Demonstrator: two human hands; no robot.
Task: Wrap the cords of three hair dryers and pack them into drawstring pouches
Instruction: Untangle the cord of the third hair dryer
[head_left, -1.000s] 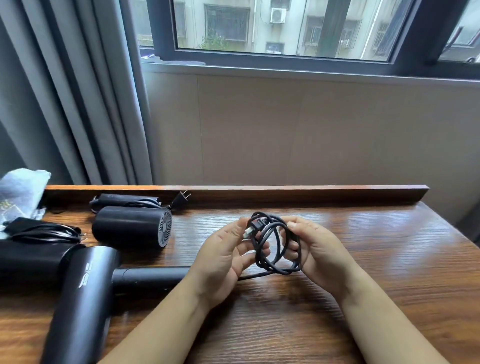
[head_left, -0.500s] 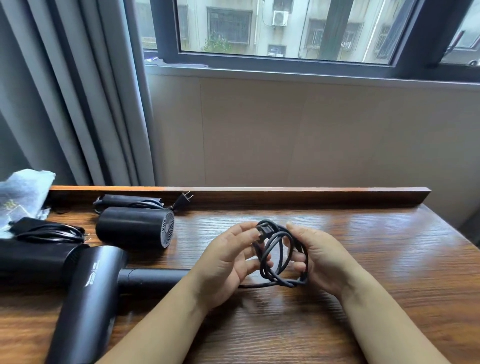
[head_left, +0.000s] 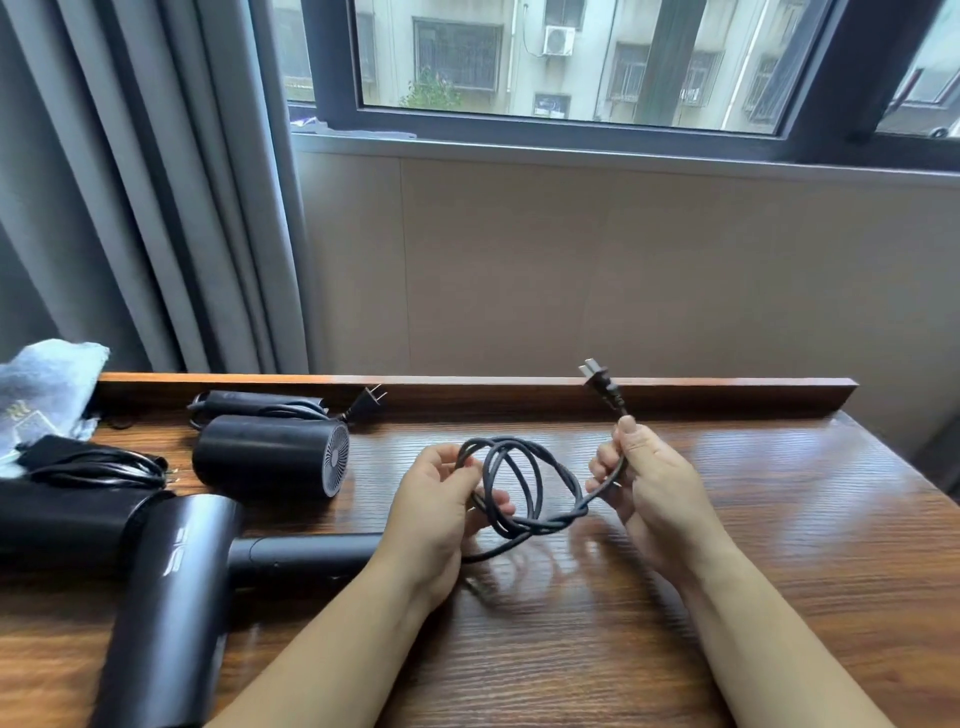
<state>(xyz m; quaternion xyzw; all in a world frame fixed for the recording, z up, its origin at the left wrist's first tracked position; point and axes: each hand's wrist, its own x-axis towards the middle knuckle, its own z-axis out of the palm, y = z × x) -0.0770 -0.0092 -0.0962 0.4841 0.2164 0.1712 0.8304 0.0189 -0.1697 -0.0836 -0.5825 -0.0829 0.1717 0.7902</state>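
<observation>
The cord (head_left: 524, 488) hangs in loose loops above the bench (head_left: 727, 571), between my two hands. My left hand (head_left: 436, 519) has its grip closed on the left side of the loops, fingers curled round the strands. My right hand (head_left: 649, 483) pinches the cord just below the plug (head_left: 597, 379), thumb on top, so the plug sticks up past my knuckles with its prongs toward the wall. From the bottom of the loops the cord runs left, behind my left wrist, to the handle of the near dryer (head_left: 171, 597), which lies flat at the bench's left front, barrel toward me. Behind it a second dryer (head_left: 270, 457) lies on its side, grille facing right, its own cord bundled against the raised back ledge (head_left: 519, 387). A third dryer (head_left: 52, 519) lies at the far left edge, partly cut off, a cord bundle on top. The right half of the bench is bare wood out to its right edge, and the space before my hands is open too
</observation>
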